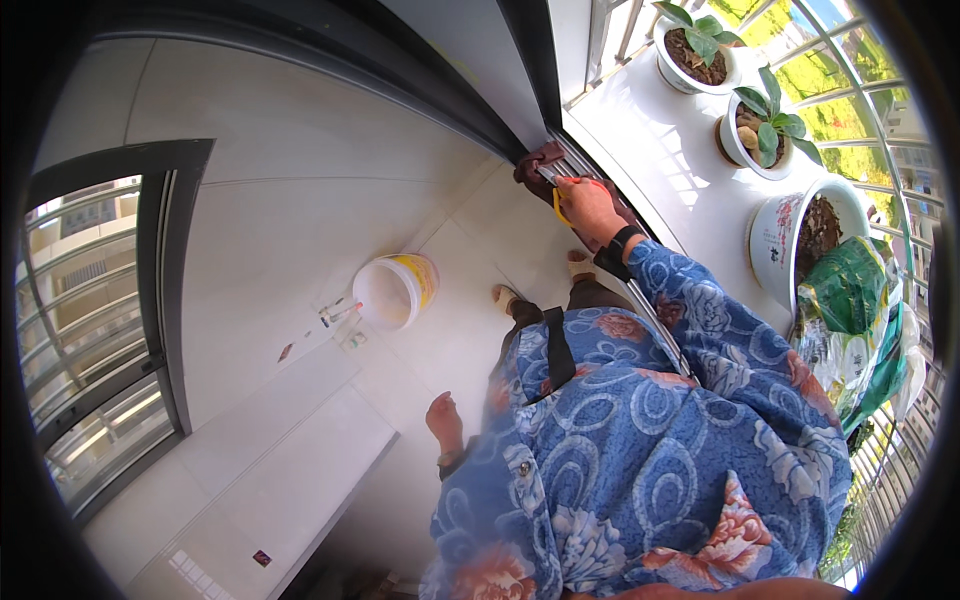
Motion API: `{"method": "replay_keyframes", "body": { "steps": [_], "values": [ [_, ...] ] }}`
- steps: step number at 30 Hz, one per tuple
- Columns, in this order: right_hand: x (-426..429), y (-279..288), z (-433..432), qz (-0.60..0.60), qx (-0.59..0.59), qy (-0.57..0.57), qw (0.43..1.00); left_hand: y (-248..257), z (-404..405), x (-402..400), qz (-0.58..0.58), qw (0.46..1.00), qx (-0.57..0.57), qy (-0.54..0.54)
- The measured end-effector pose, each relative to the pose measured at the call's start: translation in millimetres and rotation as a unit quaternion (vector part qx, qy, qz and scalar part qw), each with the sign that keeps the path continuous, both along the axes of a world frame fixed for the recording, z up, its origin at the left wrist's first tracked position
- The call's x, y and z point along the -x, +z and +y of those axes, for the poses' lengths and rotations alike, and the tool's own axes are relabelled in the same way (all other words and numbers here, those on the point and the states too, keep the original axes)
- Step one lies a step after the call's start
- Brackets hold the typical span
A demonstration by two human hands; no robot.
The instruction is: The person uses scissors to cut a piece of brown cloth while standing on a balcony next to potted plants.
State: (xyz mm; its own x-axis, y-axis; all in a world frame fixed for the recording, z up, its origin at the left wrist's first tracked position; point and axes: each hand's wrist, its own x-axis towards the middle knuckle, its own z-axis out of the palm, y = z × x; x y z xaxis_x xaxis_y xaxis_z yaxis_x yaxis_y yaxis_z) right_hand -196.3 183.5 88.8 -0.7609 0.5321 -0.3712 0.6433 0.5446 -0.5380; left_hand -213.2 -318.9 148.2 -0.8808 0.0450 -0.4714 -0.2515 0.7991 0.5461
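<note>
My right hand (589, 210) grips an orange-and-yellow tool handle (559, 202) over the metal track of a sliding window (574, 166). The tool's working end cannot be made out. A dark red cloth (534, 166) lies bunched over the track at the frame's foot, and more of it shows beside and beneath my right hand. Lower down, my left hand (444, 420) hangs beside my body, away from the track. Nothing shows in it, and its fingers are too foreshortened to read.
Below the sill, a white bucket (386, 296) with a yellow label stands on the tiled floor. Potted plants (694, 60) line the sunlit ledge, with a larger pot (772, 240) and a green plastic bag (847, 292) nearer me. Metal bars (862, 86) enclose the ledge.
</note>
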Motion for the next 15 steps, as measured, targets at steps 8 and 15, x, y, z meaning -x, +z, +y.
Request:
{"method": "replay_keyframes", "body": {
  "steps": [8,15],
  "values": [
    [18.2,-17.8,-16.3,0.058,-0.022,-0.009,0.998,-6.8,-47.2,-11.9,-0.029,0.998,0.044,0.042],
    [55.6,3.6,-9.2,-0.033,-0.012,-0.016,0.999,-20.9,-79.4,-11.5,-0.003,0.997,0.071,0.007]
  ]
}}
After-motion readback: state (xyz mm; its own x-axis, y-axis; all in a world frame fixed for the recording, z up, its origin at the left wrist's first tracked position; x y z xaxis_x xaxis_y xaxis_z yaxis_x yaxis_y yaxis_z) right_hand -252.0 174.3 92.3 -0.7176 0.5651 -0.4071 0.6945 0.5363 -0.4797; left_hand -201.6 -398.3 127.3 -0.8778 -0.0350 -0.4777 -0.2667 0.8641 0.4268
